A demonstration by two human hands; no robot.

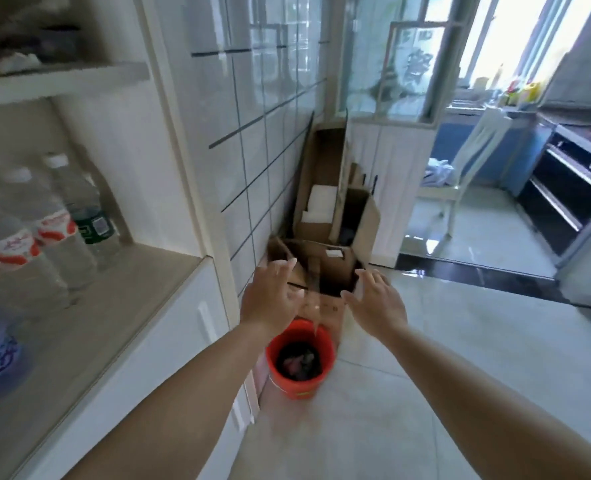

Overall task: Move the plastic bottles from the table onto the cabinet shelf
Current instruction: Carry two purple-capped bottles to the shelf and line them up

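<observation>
Several clear plastic bottles stand upright on the cabinet shelf (141,285) at the left. One has a green label (91,216), and beside it are two with red-and-white labels (53,230) (12,251). A bottle with a blue label (0,351) shows blurred at the left edge. My left hand (270,296) and my right hand (377,303) are stretched out in front of me, away from the shelf, fingers spread and holding nothing. The table is not in view.
A red bucket (273,362) with dark contents stands on the floor below my hands. Open cardboard boxes (321,258) lean against the tiled wall behind it. A glass door frame (415,81) and a white chair (467,174) lead to the kitchen at the right.
</observation>
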